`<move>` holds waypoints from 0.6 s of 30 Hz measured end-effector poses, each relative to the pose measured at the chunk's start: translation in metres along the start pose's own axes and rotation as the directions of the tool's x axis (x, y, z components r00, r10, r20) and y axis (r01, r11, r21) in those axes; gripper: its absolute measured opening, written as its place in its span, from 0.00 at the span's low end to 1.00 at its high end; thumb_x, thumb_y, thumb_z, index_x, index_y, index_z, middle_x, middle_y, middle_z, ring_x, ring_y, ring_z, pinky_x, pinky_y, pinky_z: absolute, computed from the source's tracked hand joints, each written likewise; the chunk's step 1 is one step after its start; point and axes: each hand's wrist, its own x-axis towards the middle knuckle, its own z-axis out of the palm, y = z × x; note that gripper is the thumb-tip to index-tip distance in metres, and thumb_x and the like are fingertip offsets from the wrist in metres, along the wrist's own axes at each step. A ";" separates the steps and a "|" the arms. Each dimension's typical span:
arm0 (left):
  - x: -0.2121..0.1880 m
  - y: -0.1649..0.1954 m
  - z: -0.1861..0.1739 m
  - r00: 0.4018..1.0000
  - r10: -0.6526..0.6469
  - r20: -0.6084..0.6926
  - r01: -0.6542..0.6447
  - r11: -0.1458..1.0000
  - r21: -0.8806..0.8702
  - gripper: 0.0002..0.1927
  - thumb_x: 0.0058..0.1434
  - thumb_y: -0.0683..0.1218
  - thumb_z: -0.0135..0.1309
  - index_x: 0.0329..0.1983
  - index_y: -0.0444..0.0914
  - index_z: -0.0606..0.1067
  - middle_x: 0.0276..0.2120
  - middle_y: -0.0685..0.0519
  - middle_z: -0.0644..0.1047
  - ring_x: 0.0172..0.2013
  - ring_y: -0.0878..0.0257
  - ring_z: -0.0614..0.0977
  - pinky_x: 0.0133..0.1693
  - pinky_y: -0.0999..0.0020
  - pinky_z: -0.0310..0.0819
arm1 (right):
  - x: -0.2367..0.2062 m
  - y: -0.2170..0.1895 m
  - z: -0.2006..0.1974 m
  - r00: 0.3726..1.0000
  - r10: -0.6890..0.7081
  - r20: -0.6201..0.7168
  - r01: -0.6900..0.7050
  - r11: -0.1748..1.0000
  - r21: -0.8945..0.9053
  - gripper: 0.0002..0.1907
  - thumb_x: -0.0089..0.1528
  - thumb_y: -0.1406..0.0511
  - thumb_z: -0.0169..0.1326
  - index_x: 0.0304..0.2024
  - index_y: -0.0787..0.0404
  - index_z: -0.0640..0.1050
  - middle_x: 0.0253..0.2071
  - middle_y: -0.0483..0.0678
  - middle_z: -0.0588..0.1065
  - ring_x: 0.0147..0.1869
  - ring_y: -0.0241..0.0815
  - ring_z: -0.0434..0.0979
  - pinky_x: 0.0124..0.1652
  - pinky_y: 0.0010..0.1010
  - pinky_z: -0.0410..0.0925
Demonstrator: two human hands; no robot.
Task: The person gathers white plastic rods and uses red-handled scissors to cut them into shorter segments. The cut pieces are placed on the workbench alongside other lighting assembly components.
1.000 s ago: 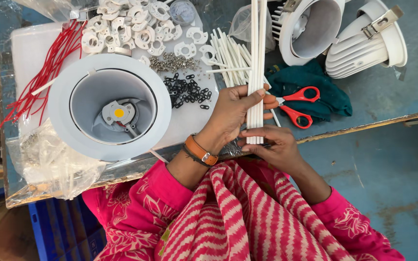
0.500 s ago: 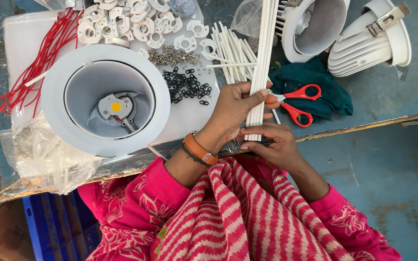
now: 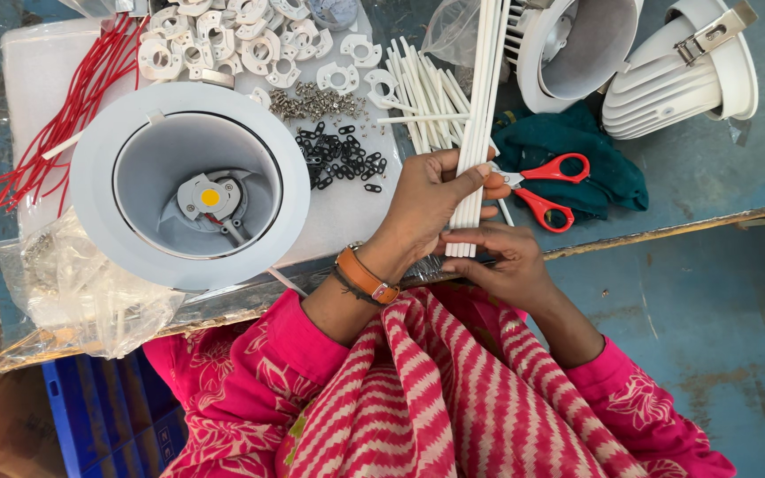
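Note:
My left hand grips a bundle of long thin white tubes that runs upright past the top of the view. My right hand is under the bundle's lower end, fingers pinching and evening the tube tips. A tan strap is on my left wrist. Red-handled scissors lie just right of the bundle on a teal cloth. More loose white tubes are fanned on the table behind my left hand.
A large white round lamp housing stands open-side up at left. Red wires, white plastic rings, small screws and black clips lie on a white sheet. Two more lamp housings rest at top right.
The hands and tube bundle stay in place; my right fingers have shifted slightly at the bundle's lower end. The view has drifted a little.

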 end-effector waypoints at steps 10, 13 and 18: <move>0.001 -0.006 0.000 1.000 -0.005 0.017 0.005 1.000 -0.011 0.18 0.68 0.40 0.53 0.59 0.28 0.74 0.41 0.42 0.82 0.41 0.54 0.87 0.40 0.64 0.87 | -0.002 -0.001 0.006 0.999 0.037 -0.016 -0.037 0.999 0.018 0.15 0.60 0.74 0.63 0.50 0.67 0.81 0.42 0.52 0.84 0.44 0.36 0.86 0.44 0.24 0.78; -0.005 -0.006 -0.003 0.995 -0.080 0.063 0.087 0.991 -0.104 0.19 0.68 0.41 0.54 0.59 0.25 0.73 0.42 0.38 0.81 0.43 0.50 0.87 0.43 0.60 0.87 | -0.005 -0.005 0.005 0.999 -0.046 0.019 0.047 0.998 -0.034 0.15 0.60 0.74 0.63 0.50 0.68 0.81 0.42 0.52 0.84 0.45 0.36 0.86 0.46 0.25 0.77; -0.009 -0.010 -0.013 0.963 -0.159 0.216 0.226 0.915 -0.334 0.22 0.73 0.46 0.49 0.63 0.27 0.69 0.49 0.37 0.80 0.50 0.50 0.84 0.52 0.58 0.82 | -0.014 -0.005 0.005 0.998 -0.054 0.021 0.056 0.993 -0.100 0.14 0.59 0.71 0.65 0.48 0.65 0.82 0.41 0.49 0.84 0.44 0.37 0.87 0.44 0.26 0.78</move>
